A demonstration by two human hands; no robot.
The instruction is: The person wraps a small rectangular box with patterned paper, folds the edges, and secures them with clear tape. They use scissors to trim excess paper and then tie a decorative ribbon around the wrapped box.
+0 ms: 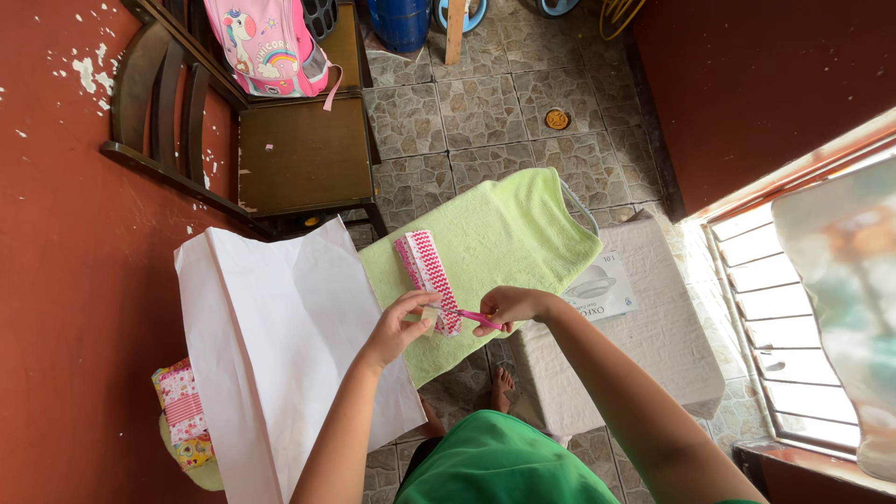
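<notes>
Left hand (401, 322) pinches the near end of a folded pink patterned paper strip (427, 268), which lies on the green towel (509, 233) over the worktop. Right hand (509, 306) is closed on pink scissors (471, 318), tips at the strip's near end. Big white paper sheet (280, 345) lies left; wooden chair (280, 140) with a pink backpack (271, 47) far left.

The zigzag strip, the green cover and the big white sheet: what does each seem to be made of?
Zigzag strip: probably folded patterned paper or fabric, matte. Green cover: towel-like cloth, looped nubbly surface. White sheet: paper, smooth with sharp creases.
</notes>
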